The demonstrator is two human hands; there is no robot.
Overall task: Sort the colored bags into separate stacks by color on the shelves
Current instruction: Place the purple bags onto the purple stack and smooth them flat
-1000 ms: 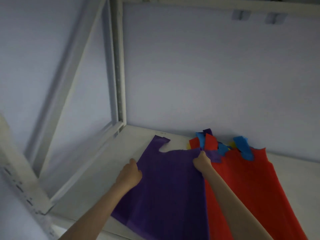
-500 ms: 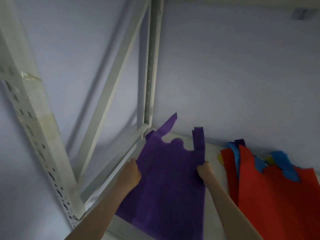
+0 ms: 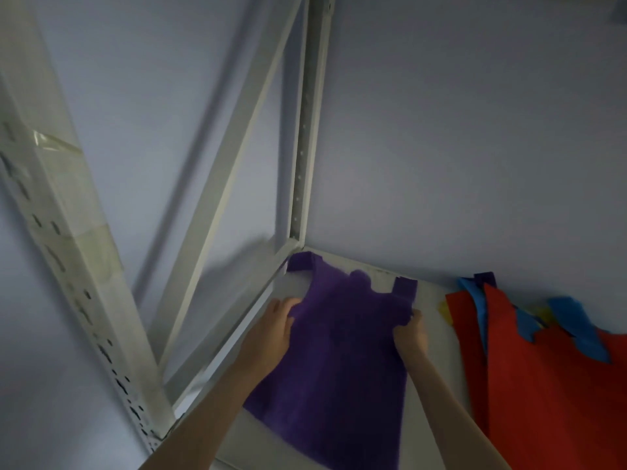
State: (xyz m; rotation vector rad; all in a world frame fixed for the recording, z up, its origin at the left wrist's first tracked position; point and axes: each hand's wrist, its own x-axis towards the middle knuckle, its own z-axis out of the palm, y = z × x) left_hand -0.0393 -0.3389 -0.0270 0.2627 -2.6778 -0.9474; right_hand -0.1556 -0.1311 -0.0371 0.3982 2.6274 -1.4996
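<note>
CHANGE: purple bag [image 3: 342, 354] is now lying flat on the shelf [image 3: 431, 334] by the corner post, handles no longer lifting | LEFT: left hand [image 3: 274, 330] is gripping its left edge | RIGHT: right hand [image 3: 410, 330] is pinching its right edge | NEARBY: red bags [image 3: 549, 395] pile is sitting apart to the right

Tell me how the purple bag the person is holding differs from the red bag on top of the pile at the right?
The purple bag lies alone by the shelf's left corner; the red bag tops a mixed pile with blue bag handles poking out beneath. The left hand and right hand grip the purple bag's edges; nothing touches the red bag. Both lie flat on the shelf, handles toward the wall.
</note>
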